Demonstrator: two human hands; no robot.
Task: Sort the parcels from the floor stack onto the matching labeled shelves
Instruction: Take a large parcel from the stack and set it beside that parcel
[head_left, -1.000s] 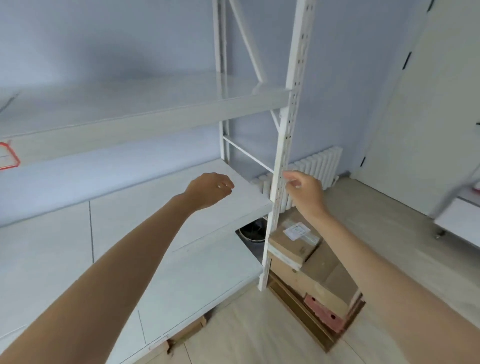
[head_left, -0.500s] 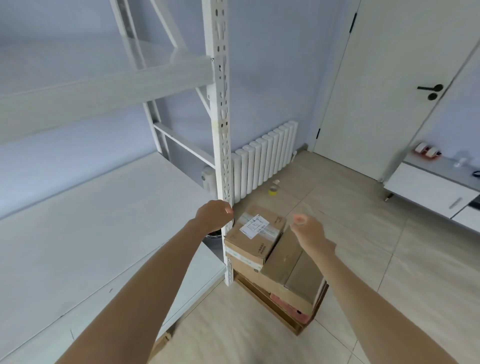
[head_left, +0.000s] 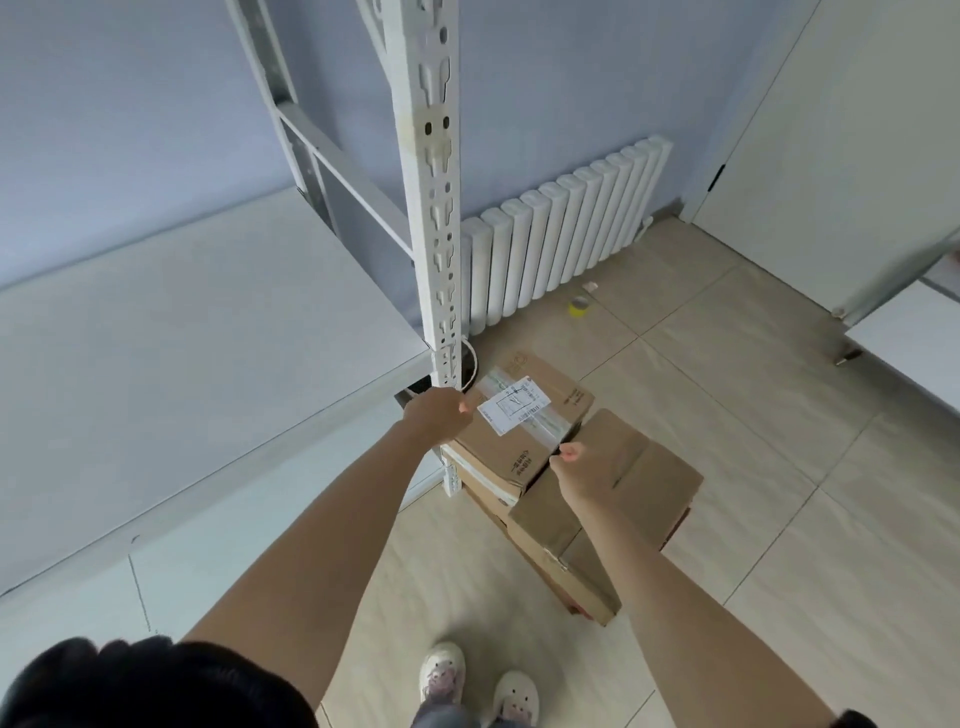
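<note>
A white metal shelving unit (head_left: 197, 332) stands against the wall, its slotted upright (head_left: 434, 208) just beside a floor stack of cardboard parcels (head_left: 597, 525). The top parcel (head_left: 524, 436), taped and bearing a white shipping label (head_left: 513, 404), looks stiff and fairly light, best gripped at opposite edges. The left hand (head_left: 435, 415) sits curled at its near-left corner; whether it grips cannot be told. The right hand (head_left: 574, 467), fingers loosely curled, hovers at its right edge holding nothing. A radiator (head_left: 561, 234) and a yellow tape roll (head_left: 577, 306) lie beyond.

brown cardboard parcel (head_left: 524, 421), white label (head_left: 513, 404) | white shelf upright (head_left: 430, 208) | white ribbed radiator (head_left: 561, 228) | pale blue wall (head_left: 130, 114) | beige tiled floor (head_left: 727, 415) | yellow tape roll (head_left: 577, 306)
</note>
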